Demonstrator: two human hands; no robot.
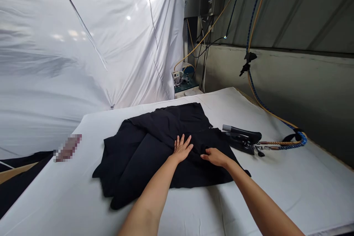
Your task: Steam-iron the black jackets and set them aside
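A dark navy garment (pixel 155 147) lies spread in folds on the white padded table (pixel 276 184). My left hand (pixel 182 147) rests flat on the cloth near its middle, fingers stretched out and slightly apart. My right hand (pixel 215 156) lies palm down on the garment just to the right, fingers pointing left and pressed to the fabric. Neither hand holds anything. A black steam iron (pixel 242 138) sits on the table at the garment's right edge, about a hand's width from my right hand.
The iron's blue and orange hoses (pixel 276 118) run up to the ceiling along the grey wall. A white sheet (pixel 83 44) hangs behind the table. Small equipment (pixel 182 77) stands at the back corner. Dark cloth (pixel 16 180) lies off the table's left edge.
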